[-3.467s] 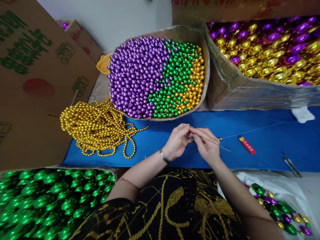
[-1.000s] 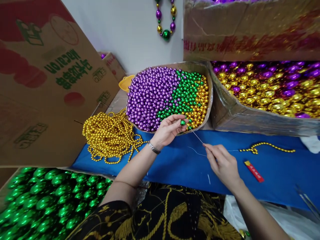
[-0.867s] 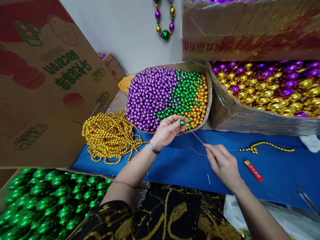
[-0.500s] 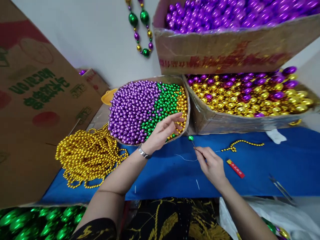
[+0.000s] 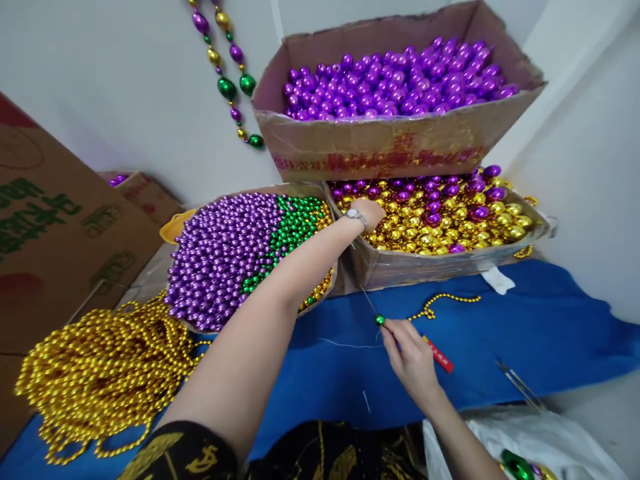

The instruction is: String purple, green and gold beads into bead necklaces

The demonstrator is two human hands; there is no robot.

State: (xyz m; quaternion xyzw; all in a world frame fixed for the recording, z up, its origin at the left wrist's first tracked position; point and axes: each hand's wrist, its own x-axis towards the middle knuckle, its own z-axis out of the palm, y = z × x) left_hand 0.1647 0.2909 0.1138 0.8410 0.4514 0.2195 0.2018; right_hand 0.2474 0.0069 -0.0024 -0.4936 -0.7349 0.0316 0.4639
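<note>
- Green bead [image 5: 379, 320] sits on the thin needle [image 5: 369, 299], just at the fingertips of the right hand [image 5: 411, 350], above the blue-covered desk [image 5: 325, 390].
- Right hand: thumb and forefinger pinch the needle close behind the bead, its bare tip pointing up and away towards the boxes.
- Left hand [image 5: 369, 212]: reaches into the box of gold and purple beads [image 5: 415, 263]; its fingers are hidden, so I cannot tell whether they are spread or closed on a bead.
- For good work, I would keep the needle tilted upwards so the bead stays against the fingers, and keep the tip clear of the left wrist.
- Best also, I think, to feel for one bead only, and to keep the loose thread [image 5: 345, 345] from snagging on the gold strand [image 5: 429, 311].
- Against half a second ago, the left hand has gone from over the box of small beads [image 5: 345, 280] to the larger one on its right.
- Green bead, then out at the needle's tip, now lies down by the fingers; the view has swung, showing more of the upper purple box [image 5: 375, 147].
</note>
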